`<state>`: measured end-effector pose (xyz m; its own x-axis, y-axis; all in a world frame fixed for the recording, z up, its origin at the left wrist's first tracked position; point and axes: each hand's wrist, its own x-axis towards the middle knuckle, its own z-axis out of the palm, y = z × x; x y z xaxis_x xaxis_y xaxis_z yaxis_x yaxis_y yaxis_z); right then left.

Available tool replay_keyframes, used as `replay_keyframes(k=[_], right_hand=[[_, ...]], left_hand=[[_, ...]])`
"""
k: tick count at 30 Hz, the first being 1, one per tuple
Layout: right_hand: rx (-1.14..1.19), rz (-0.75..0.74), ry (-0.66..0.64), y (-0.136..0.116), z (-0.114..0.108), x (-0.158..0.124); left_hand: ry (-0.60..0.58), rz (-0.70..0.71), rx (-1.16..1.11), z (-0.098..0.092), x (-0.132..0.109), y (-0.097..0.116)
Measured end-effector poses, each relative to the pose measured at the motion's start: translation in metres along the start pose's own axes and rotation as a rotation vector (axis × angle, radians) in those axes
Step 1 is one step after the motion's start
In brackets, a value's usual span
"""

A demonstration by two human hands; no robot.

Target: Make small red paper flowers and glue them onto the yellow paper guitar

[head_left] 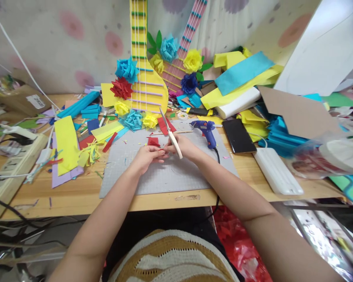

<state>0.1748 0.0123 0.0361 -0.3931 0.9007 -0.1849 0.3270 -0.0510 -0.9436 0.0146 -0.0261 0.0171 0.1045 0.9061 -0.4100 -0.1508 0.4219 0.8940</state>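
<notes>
Both hands meet over a grey cutting mat (164,176). My left hand (147,156) is closed, pinching a small piece of red paper (164,153) between its fingertips. My right hand (184,145) is closed on a pair of scissors (172,135) with a cream handle, its blades pointing up and away toward the far side. Another folded red paper piece (153,141) lies on the mat just beyond my left fingers, and a larger red piece (164,125) lies behind the scissors.
A blue glue gun (206,131) and a black phone (238,136) lie right of the mat. Paper guitars (144,78) with paper flowers lean on the wall. Coloured paper scraps cover the left; a power strip (8,172) sits far left, a white box (278,172) right.
</notes>
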Motion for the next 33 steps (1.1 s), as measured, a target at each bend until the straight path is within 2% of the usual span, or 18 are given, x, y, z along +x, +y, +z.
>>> replay_keyframes(k=[8,12,15,21,25,30,33], right_hand=[[0.017,-0.006,0.045,0.004,0.0,0.003],[-0.011,0.016,0.063,0.0,-0.002,0.001],[-0.048,0.037,0.032,-0.001,-0.007,0.0],[-0.065,0.054,-0.042,0.002,-0.009,0.001],[0.022,0.036,-0.029,0.002,-0.008,0.0],[0.134,0.014,-0.103,0.005,-0.008,0.0],[0.175,0.021,-0.095,0.009,-0.006,0.003]], left_hand=[[-0.007,0.03,0.008,0.004,-0.002,-0.001],[-0.042,0.015,0.068,0.0,-0.004,0.003],[-0.085,0.011,0.151,-0.007,-0.007,0.008],[-0.077,0.055,0.228,-0.01,-0.005,0.01],[-0.048,0.082,0.233,-0.008,-0.004,0.008],[-0.009,0.103,0.19,-0.009,-0.004,0.01],[-0.008,0.102,0.193,-0.007,-0.004,0.011]])
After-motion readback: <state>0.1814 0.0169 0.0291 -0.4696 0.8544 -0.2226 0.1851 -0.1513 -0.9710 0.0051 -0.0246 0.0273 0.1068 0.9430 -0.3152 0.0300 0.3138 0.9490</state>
